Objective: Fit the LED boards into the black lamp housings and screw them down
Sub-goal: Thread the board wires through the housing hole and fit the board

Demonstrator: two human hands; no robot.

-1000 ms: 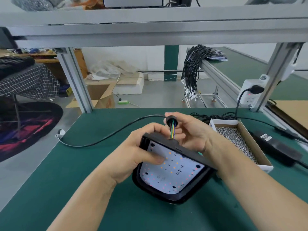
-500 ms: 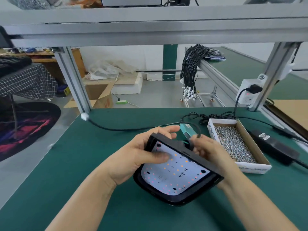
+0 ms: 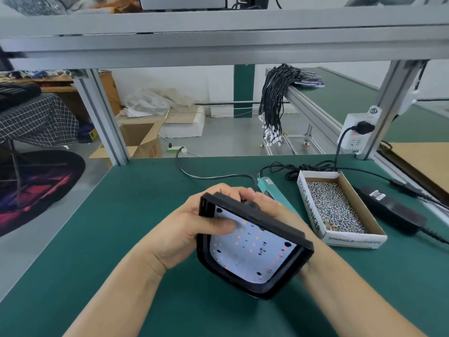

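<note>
Fingers [image 3: 245,192] of both hands gripping tilted lamp housing [image 3: 301,242]

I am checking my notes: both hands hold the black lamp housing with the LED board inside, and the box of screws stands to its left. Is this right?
Not quite. In the head view the box of screws stands to the right of the black lamp housing, not to its left. Both the left hand and right hand do hold it, LED board inside.

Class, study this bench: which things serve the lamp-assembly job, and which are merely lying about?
Job:
black plastic lamp housing, held in both hands
white LED board inside it
cardboard box of silver screws
teal electric screwdriver

Lying about:
bundle of black wires
open brown carton on the floor
</note>
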